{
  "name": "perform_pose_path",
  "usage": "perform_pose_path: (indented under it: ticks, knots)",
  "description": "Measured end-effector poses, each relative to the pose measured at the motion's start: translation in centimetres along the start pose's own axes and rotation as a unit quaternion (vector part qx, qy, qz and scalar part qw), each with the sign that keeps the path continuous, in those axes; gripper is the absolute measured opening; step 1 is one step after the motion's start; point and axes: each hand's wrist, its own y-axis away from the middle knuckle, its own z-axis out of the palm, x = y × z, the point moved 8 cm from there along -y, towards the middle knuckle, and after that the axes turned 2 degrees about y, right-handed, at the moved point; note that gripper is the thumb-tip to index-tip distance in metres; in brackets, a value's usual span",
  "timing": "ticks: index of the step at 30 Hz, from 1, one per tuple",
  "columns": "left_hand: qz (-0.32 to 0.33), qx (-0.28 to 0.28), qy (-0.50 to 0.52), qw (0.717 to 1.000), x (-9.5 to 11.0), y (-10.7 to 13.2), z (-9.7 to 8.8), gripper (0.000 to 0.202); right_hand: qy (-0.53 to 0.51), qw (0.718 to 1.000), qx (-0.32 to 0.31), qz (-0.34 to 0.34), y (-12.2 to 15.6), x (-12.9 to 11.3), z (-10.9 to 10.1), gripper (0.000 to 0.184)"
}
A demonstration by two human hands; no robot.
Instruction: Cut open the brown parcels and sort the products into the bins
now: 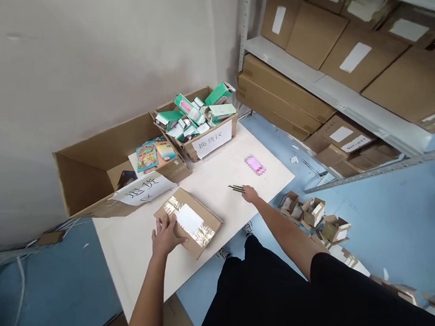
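Observation:
A taped cardboard parcel with a white label lies on the white table. My left hand rests flat on its near left corner, fingers spread. My right hand reaches over the table's right side and closes on the end of a dark utility knife that lies on the tabletop. A small pink object, blurred, lies farther right on the table.
A large open carton with colourful booklets and a paper sign stands at the back left. A smaller carton holds several green-and-pink boxes. Shelves of cardboard boxes stand on the right. Opened small boxes litter the blue floor.

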Motion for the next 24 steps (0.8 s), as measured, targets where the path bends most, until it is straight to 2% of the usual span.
perform_pose_path:
  ticks: [6,9,11,14,15,17,21,24]
  knots:
    - [-0.053,-0.045,0.038,0.997,1.4,1.0,-0.1,0.131,0.037,0.998,-0.052,0.006,-2.8,0.1,1.6,0.055]
    - [-0.066,-0.062,0.066,0.994,1.7,1.4,-0.3,0.134,0.035,0.994,-0.103,-0.025,-3.5,-1.7,2.4,0.046]
    - [-0.073,-0.060,0.082,0.992,1.8,1.5,-0.4,0.137,0.031,0.992,-0.107,-0.051,-3.6,-4.0,1.9,0.045]
    - [-0.082,-0.058,0.104,0.990,1.8,1.4,-0.2,0.139,-0.022,0.991,-0.050,-0.121,-2.6,-10.1,-0.4,0.055]
    - [-0.085,-0.057,0.111,0.989,1.9,1.4,-0.1,0.140,-0.046,0.986,-0.025,-0.158,-1.8,-12.8,-1.4,0.060]
    - [-0.090,-0.052,0.123,0.987,1.9,1.3,0.0,0.141,-0.070,0.968,-0.020,-0.239,0.5,-18.6,-2.3,0.072]
    - [-0.089,-0.054,0.157,0.982,2.1,1.1,0.4,0.141,-0.054,0.930,-0.053,-0.360,5.2,-29.1,-1.6,0.077]
    - [-0.087,-0.060,0.172,0.979,2.2,1.0,0.7,0.141,-0.026,0.923,-0.064,-0.377,7.2,-33.6,-0.1,0.073]
